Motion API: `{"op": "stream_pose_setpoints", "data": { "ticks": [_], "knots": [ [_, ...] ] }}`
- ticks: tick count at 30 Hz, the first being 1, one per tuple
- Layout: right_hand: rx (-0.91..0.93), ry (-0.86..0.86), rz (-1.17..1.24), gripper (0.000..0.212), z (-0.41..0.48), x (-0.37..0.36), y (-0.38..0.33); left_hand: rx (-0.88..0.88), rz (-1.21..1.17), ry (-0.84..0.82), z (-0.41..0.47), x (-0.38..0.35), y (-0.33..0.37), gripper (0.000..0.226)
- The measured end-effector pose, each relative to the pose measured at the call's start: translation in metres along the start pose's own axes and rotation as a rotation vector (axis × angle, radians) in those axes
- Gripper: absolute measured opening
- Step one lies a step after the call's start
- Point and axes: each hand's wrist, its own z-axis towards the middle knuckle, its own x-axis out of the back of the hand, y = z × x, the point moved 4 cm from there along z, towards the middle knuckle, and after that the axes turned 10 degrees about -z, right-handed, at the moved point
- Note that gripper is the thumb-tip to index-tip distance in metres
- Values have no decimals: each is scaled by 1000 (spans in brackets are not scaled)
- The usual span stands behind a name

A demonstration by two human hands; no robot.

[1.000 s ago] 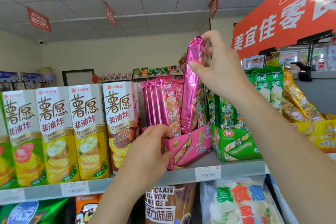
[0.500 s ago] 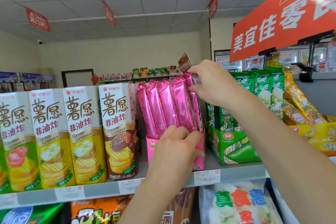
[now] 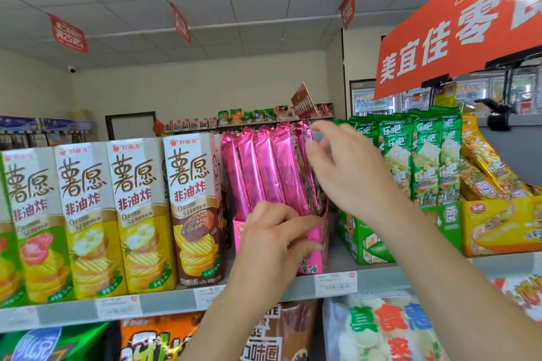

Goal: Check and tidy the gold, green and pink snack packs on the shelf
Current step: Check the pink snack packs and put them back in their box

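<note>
A: Your glossy pink foil snack packs [image 3: 264, 173] are long, narrow, crinkled sleeves. They stand upright side by side in a pink cardboard display box [image 3: 312, 264] on the grey metal shelf [image 3: 164, 305]. Their long axis runs vertical, crimped ends up.

B: Your left hand [image 3: 272, 237] covers much of that box's front. Its grip is closed over the upper front rim, fingers curled just below the packs.

A: Your right hand [image 3: 349, 173] is blurred, at the right flank of the rightmost pink pack, near its top. The grip is slack, fingers spread, holding nothing. Whether a fingertip touches the foil, I can't tell.

B: Just left of the pink box you have tall matte cardboard chip cartons [image 3: 193, 208], rectangular, in a row. To its right, shiny green foil snack packs [image 3: 422, 155] stand upright in a green cardboard tray [image 3: 357, 246], and your right forearm crosses in front of that tray.

A: Further right, crinkly gold foil snack packs [image 3: 484, 167] sit tilted in a yellow cardboard tray [image 3: 498, 228]. White paper price tags [image 3: 335, 283] line the shelf edge, and a flat orange sign [image 3: 457, 35] hangs above.
</note>
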Motion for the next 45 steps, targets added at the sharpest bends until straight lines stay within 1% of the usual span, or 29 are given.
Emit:
{"op": "stream_pose_setpoints", "data": {
  "ticks": [1, 3, 4, 5, 8, 10, 12, 14, 16, 18, 19, 21, 23, 26, 28, 29, 30, 31, 32, 34, 35, 36, 38, 40, 41, 44, 45],
  "knots": [
    [-5, -62, 8, 43, -7, -3, -1, -12, 1, 14, -1, 0, -1, 30],
    [-19, -262, -61, 52, -21, -15, -2, -41, 27, 36, -3, -1, -3, 28],
    [-27, -332, -102, 53, -27, -21, -1, -47, 37, 46, -4, -2, -3, 26],
    [-37, -354, -125, 53, -30, -24, 1, -46, 40, 54, -6, -2, -4, 26],
    [-72, -284, -65, 49, -31, -24, 3, -2, 27, 89, -9, 1, -6, 27],
    [-80, -217, 29, 46, -31, -20, 2, 45, 69, 113, -11, 7, -9, 25],
    [-84, -149, 122, 41, -29, -14, 3, 103, 108, 96, -12, 10, -11, 27],
    [-91, -69, 235, 32, -25, -6, 2, 131, 106, 69, -12, 12, -9, 28],
    [-95, 47, 365, 24, -21, 6, 0, 153, 66, 88, -11, 15, -4, 26],
    [-87, 129, 560, 19, -20, 19, -2, 190, -24, 167, -11, 22, 3, 22],
    [-79, 154, 661, 18, -22, 26, -3, 210, -79, 210, -11, 26, 7, 24],
    [-52, 178, 806, 19, -28, 35, -4, 274, -222, 241, -11, 30, 19, 36],
    [-44, 150, 903, 21, -38, 38, -6, 323, -446, 196, -10, 27, 35, 44],
    [-101, 66, 1075, 25, -61, 29, -11, 273, -732, 118, -13, 20, 61, 35],
    [-163, 94, 1105, 27, -78, 23, -10, 329, -860, 107, -23, 12, 68, 36],
    [-192, 136, 1076, 29, -86, 21, -9, 367, -899, 131, -30, 8, 70, 36],
    [-230, 173, 1028, 33, -94, 21, -7, 390, -889, 176, -37, 6, 69, 38],
    [-271, 196, 986, 39, -102, 20, -7, 397, -810, 237, -45, 6, 68, 42],
    [-294, 207, 963, 44, -109, 20, -9, 381, -672, 293, -52, 7, 66, 48],
    [-286, 199, 982, 50, -120, 18, -17, 276, -352, 333, -60, 12, 67, 53],
    [-295, 186, 992, 53, -124, 16, -19, 218, -246, 328, -63, 13, 69, 52],
    [-319, 179, 995, 55, -127, 13, -20, 185, -192, 321, -67, 14, 71, 52],
    [-358, 183, 999, 51, -130, 10, -18, 181, -210, 298, -72, 15, 75, 49],
    [-351, 164, 1006, 45, -133, 8, -18, 209, -268, 274, -78, 15, 76, 42],
    [-344, 148, 1018, 47, -135, 8, -19, 238, -295, 269, -81, 16, 77, 40],
    [-329, 115, 1046, 67, -140, 6, -22, 394, -400, 258, -89, 19, 73, 42],
    [-327, 104, 1048, 71, -141, 6, -23, 441, -458, 255, -91, 20, 72, 44]
  ]
}}
